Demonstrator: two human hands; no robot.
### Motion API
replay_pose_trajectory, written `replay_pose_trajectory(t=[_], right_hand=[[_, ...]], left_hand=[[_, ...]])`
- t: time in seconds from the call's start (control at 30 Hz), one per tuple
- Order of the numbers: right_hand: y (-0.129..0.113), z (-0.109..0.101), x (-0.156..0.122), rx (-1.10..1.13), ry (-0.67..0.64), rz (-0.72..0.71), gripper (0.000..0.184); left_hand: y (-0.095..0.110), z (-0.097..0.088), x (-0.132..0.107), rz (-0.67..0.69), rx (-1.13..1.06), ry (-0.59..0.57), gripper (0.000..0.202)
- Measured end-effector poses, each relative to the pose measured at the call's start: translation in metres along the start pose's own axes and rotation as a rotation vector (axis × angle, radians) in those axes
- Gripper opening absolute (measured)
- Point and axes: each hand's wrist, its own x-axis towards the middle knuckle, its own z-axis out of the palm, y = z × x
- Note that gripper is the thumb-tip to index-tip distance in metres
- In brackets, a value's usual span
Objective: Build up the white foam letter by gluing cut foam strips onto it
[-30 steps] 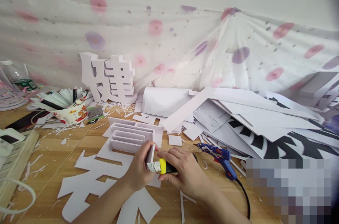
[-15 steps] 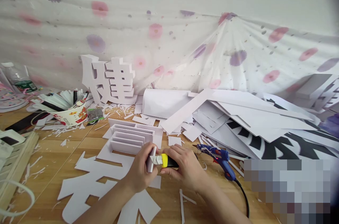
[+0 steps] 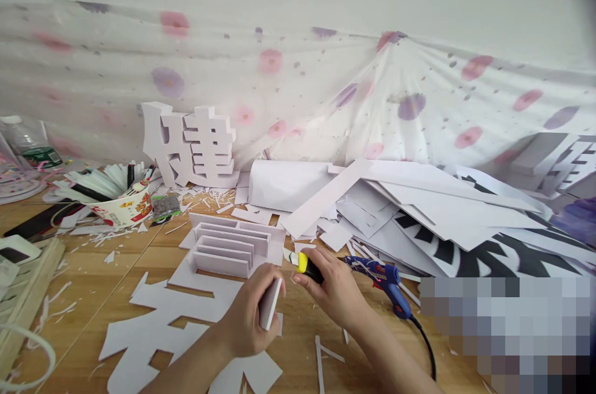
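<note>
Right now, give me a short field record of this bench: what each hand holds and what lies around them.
left hand: closed on a white foam strip, held on edge
right hand: closed on a utility knife, yellow-and-black handle, blade pointing left, clear of the strip
below the hands: flat white cut-out character on the wooden table
behind the hands: foam piece with upright ribs
right of the hands: blue glue gun, lying down, cord trailing
at the back: standing foam character; pile of white sheets
</note>
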Motion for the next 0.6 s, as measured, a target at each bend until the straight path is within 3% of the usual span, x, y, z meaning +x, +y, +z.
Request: replay_pose_trajectory(t=[0.2,0.3,0.47,0.6], right_hand=[[0.007,0.011,-0.016,-0.172,-0.119,0.278,0.016],[0.018,0.021,-0.029,-0.259,-0.156,0.351,0.021],[0.020,0.020,-0.056,-0.290,-0.151,0.311,0.034],[0.023,-0.004,-0.089,-0.266,-0.016,0.236,0.036]], left_hand=[[-0.001,-0.001,0.002,-0.026,-0.006,0.063,0.027],[-0.003,0.002,0.002,-0.082,0.003,0.100,0.023],[-0.008,0.004,0.003,-0.197,0.083,0.162,0.039],[-0.015,0.002,0.004,-0.202,0.128,0.185,0.037]])
